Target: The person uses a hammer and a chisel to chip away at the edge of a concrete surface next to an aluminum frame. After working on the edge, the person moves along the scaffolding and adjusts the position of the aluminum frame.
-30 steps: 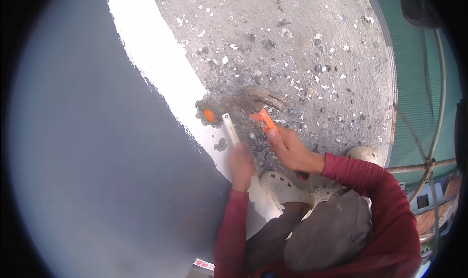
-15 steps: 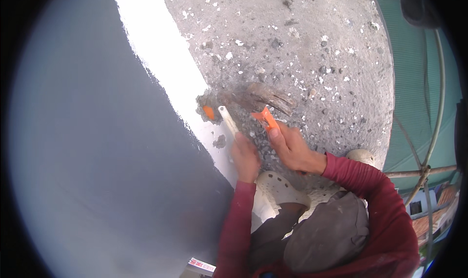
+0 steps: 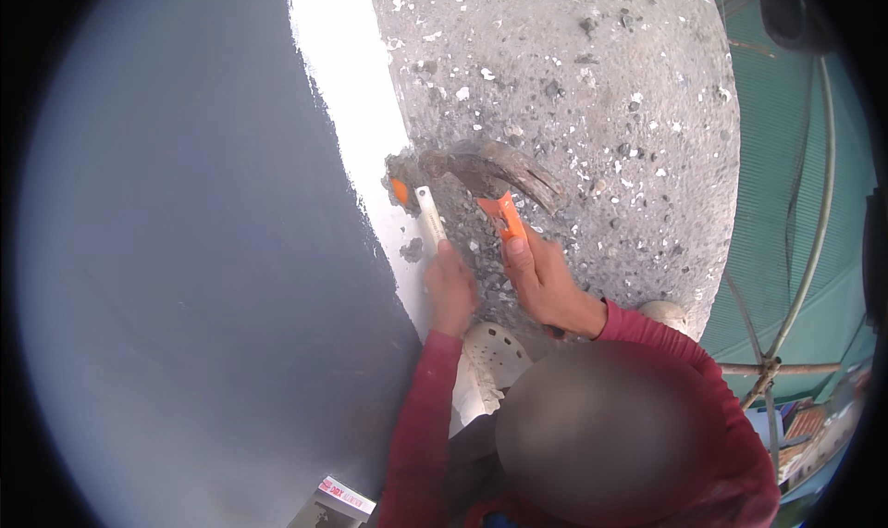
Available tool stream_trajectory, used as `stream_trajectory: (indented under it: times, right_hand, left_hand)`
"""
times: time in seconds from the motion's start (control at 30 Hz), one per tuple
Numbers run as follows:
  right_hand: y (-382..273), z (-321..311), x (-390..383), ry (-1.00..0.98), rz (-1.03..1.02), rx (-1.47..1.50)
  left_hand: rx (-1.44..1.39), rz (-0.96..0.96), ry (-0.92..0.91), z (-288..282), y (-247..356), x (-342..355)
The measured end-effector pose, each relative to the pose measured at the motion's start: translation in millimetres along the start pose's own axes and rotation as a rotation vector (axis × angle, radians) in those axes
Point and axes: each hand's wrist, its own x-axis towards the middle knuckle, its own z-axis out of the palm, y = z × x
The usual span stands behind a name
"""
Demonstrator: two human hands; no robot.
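My left hand [image 3: 451, 287] grips a narrow white bar [image 3: 429, 213] with a small hole at its upper end, which lies beside a chipped hollow in the white band [image 3: 328, 84]. An orange piece [image 3: 400, 191] shows inside that hollow. My right hand [image 3: 548, 283] is closed round the orange handle [image 3: 507, 221] of a claw hammer, whose weathered brown head [image 3: 490, 172] is just above and right of the bar, over loose grey chips.
Grey smooth surface [image 3: 185, 250] fills the left side, rough speckled concrete [image 3: 573, 65] the middle. Green netting [image 3: 786, 232] and tied poles [image 3: 770, 369] line the right. My pale clog [image 3: 490, 352] is below my hands; a label-edged object [image 3: 338, 500] sits at lower left.
The view has turned slightly, shifting the upper white band rightward. Both hands and their tools sit somewhat higher in the picture, with unchanged grips. A blurred oval covers my lap now.
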Motion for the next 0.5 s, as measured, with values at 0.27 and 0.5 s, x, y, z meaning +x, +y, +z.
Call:
stream_trajectory:
  times: [0.27, 0.5]
  right_hand:
    - [-9, 2, 19, -0.073, 0.089, -0.233]
    - [-2, 7, 14, -0.033, -0.010, -0.220]
  left_hand:
    - [0.136, 0.134, 0.049, 1, -11, 8]
    - [0.076, 0.061, 0.015, -1, -15, 9]
